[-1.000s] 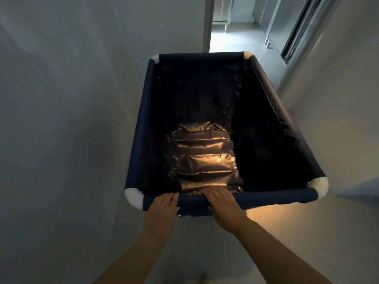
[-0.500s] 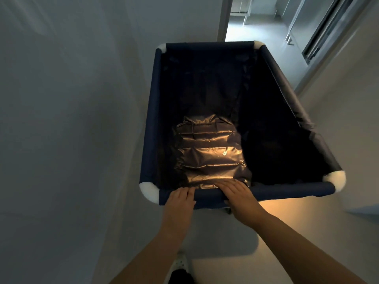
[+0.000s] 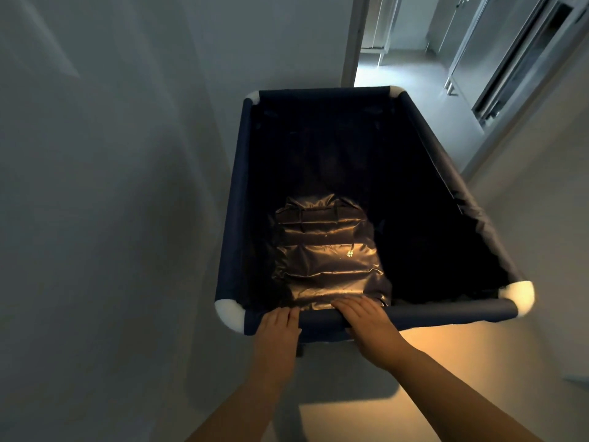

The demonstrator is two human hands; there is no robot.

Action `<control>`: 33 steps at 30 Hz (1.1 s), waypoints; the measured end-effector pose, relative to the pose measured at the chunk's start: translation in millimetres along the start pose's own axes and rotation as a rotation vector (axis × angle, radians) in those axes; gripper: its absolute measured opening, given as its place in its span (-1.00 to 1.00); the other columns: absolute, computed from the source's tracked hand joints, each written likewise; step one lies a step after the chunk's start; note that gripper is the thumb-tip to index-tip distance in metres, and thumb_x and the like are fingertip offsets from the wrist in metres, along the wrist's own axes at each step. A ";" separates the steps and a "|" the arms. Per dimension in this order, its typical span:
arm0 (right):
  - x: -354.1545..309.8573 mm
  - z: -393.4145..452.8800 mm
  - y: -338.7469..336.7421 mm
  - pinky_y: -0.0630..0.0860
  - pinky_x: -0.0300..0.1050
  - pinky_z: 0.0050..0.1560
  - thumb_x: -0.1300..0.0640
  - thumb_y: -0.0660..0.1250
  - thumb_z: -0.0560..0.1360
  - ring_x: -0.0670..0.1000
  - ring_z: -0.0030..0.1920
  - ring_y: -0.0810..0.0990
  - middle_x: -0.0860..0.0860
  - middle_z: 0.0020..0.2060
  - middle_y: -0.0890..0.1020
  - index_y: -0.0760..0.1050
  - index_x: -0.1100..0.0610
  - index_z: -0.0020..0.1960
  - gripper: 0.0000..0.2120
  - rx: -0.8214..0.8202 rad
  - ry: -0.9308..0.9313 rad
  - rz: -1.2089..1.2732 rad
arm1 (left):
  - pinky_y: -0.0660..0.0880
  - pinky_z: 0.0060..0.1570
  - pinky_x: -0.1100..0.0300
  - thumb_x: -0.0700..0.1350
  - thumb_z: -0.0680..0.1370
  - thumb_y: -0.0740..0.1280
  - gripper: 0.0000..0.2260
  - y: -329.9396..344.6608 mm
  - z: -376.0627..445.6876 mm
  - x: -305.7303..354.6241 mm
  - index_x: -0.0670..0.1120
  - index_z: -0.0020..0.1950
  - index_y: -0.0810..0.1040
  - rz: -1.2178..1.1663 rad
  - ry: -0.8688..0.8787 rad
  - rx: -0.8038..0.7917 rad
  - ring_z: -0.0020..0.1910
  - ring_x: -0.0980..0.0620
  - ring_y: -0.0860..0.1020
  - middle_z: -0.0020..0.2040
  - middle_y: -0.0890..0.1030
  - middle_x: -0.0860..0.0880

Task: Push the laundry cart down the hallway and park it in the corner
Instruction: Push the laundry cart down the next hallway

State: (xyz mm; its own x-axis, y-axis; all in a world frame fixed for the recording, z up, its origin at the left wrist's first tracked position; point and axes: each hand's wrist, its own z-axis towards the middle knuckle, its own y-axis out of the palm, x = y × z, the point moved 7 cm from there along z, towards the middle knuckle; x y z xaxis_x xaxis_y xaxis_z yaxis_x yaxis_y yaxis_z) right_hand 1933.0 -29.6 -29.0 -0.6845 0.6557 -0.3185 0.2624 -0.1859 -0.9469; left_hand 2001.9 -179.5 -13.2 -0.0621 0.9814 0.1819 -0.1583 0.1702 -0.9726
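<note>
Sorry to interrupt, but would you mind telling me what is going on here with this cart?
A person is pushing a navy fabric laundry cart along a narrow hallway. Both the left hand and the right hand grip the near rail, toward its left end. A shiny dark bag lies at the bottom of the cart. The cart runs close to the wall on the left, with a lit doorway ahead; it is not yet parked in a corner.
</note>
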 end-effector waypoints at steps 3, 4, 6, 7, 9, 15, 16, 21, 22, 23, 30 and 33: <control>8.0 25.2 -2.7 -0.05 -0.05 0.46 0.17 0.24 0.53 0.02 0.43 0.22 0.00 0.41 0.35 0.20 0.05 0.44 -0.49 -0.001 -0.009 -0.005 | 0.61 -0.21 0.04 -0.16 0.09 0.67 -0.51 5.2 23.8 -11.6 -0.22 -0.03 0.66 0.002 0.003 0.001 -0.20 -0.12 0.66 -0.17 0.68 -0.15; 11.6 35.3 -5.3 -0.04 -0.04 0.46 0.18 0.25 0.52 0.02 0.42 0.24 0.01 0.40 0.37 0.21 0.06 0.43 -0.49 0.008 -0.018 -0.004 | 0.61 -0.21 0.04 -0.17 0.09 0.67 -0.50 6.5 33.5 -15.5 -0.22 -0.03 0.66 0.007 0.003 0.009 -0.20 -0.12 0.66 -0.17 0.68 -0.15; 18.6 55.0 -10.5 -0.05 -0.01 0.45 0.23 0.27 0.48 0.05 0.41 0.28 0.04 0.37 0.41 0.25 0.10 0.42 -0.47 0.016 -0.035 0.007 | 0.60 -0.23 0.06 -0.16 0.08 0.67 -0.49 9.0 52.7 -22.0 -0.22 -0.03 0.66 0.023 -0.005 0.005 -0.21 -0.12 0.66 -0.17 0.68 -0.15; 22.2 64.9 -12.6 -0.08 -0.01 0.45 0.24 0.26 0.48 0.06 0.41 0.28 0.05 0.37 0.41 0.25 0.11 0.42 -0.47 0.014 -0.037 0.016 | 0.60 -0.24 0.07 -0.16 0.07 0.67 -0.49 9.5 63.1 -25.1 -0.22 -0.03 0.66 0.032 -0.010 0.006 -0.21 -0.12 0.66 -0.18 0.68 -0.15; 28.7 83.4 -16.2 -0.15 -0.04 0.45 0.24 0.23 0.50 0.04 0.44 0.22 0.03 0.39 0.37 0.22 0.10 0.44 -0.48 0.010 -0.033 0.038 | 0.60 -0.25 0.07 -0.16 0.06 0.68 -0.48 9.6 83.2 -31.6 -0.22 -0.04 0.66 0.035 -0.021 0.008 -0.21 -0.12 0.66 -0.18 0.68 -0.15; 42.6 118.9 -17.1 0.00 -0.01 0.46 0.31 0.32 0.38 0.03 0.42 0.28 0.02 0.36 0.41 0.25 0.11 0.42 -0.37 -0.004 -0.041 0.013 | 0.60 -0.24 0.04 -0.20 0.06 0.67 -0.48 10.8 117.2 -43.8 -0.25 -0.03 0.65 0.038 -0.035 0.027 -0.20 -0.13 0.66 -0.16 0.68 -0.18; 42.2 119.3 -16.1 0.11 0.04 0.43 0.31 0.40 0.29 0.04 0.37 0.37 0.02 0.30 0.49 0.33 0.12 0.38 -0.33 -0.002 -0.036 -0.006 | 0.60 -0.25 0.04 -0.20 0.06 0.68 -0.47 10.5 117.6 -45.2 -0.25 -0.03 0.66 0.040 -0.034 0.033 -0.21 -0.13 0.66 -0.16 0.68 -0.18; 34.2 113.6 -9.4 0.34 0.14 0.32 0.30 0.50 0.19 0.06 0.26 0.50 0.02 0.20 0.58 0.42 0.12 0.30 -0.30 0.020 -0.037 -0.036 | 0.60 -0.23 0.03 -0.22 0.08 0.67 -0.48 9.7 108.4 -48.5 -0.25 0.00 0.65 0.049 -0.053 0.038 -0.17 -0.14 0.66 -0.12 0.68 -0.19; 34.9 112.8 -8.4 0.30 0.12 0.34 0.30 0.49 0.21 0.06 0.28 0.48 0.02 0.22 0.57 0.40 0.12 0.32 -0.30 0.022 -0.035 -0.048 | 0.60 -0.22 0.02 -0.22 0.08 0.67 -0.48 10.8 107.4 -47.9 -0.25 0.00 0.65 0.054 -0.061 0.032 -0.16 -0.15 0.66 -0.11 0.68 -0.19; 35.3 111.8 -7.9 0.23 0.11 0.38 0.31 0.46 0.25 0.07 0.31 0.44 0.03 0.25 0.54 0.37 0.13 0.35 -0.31 0.017 -0.037 -0.049 | 0.60 -0.22 0.01 -0.23 0.08 0.67 -0.48 11.5 106.9 -46.9 -0.25 0.00 0.65 0.056 -0.069 0.029 -0.16 -0.16 0.66 -0.11 0.68 -0.20; 33.7 89.4 -7.5 -0.11 -0.08 0.46 0.27 0.24 0.46 0.01 0.45 0.18 0.00 0.42 0.33 0.14 0.08 0.46 -0.39 -0.003 -0.059 0.008 | 0.59 -0.14 -0.01 -0.24 0.17 0.63 -0.52 6.4 85.6 -29.1 -0.26 0.04 0.63 0.043 -0.077 0.036 -0.12 -0.17 0.65 -0.10 0.67 -0.20; 29.0 68.3 -5.2 -0.06 -0.07 0.46 0.27 0.24 0.46 0.01 0.44 0.19 0.00 0.41 0.33 0.14 0.07 0.46 -0.39 0.008 -0.073 0.011 | 0.59 -0.13 -0.02 -0.26 0.19 0.62 -0.54 2.8 64.7 -18.6 -0.27 0.04 0.63 0.022 -0.066 0.052 -0.12 -0.18 0.65 -0.09 0.67 -0.21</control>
State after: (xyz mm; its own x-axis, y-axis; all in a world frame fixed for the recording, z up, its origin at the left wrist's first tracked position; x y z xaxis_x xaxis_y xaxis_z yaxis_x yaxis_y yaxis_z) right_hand 1865.4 -59.6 -36.4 -0.7291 0.5988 -0.3314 0.2651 -0.1994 -0.9434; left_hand 1938.9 -203.1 -9.9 -0.1306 0.9764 0.1718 -0.2069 0.1426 -0.9679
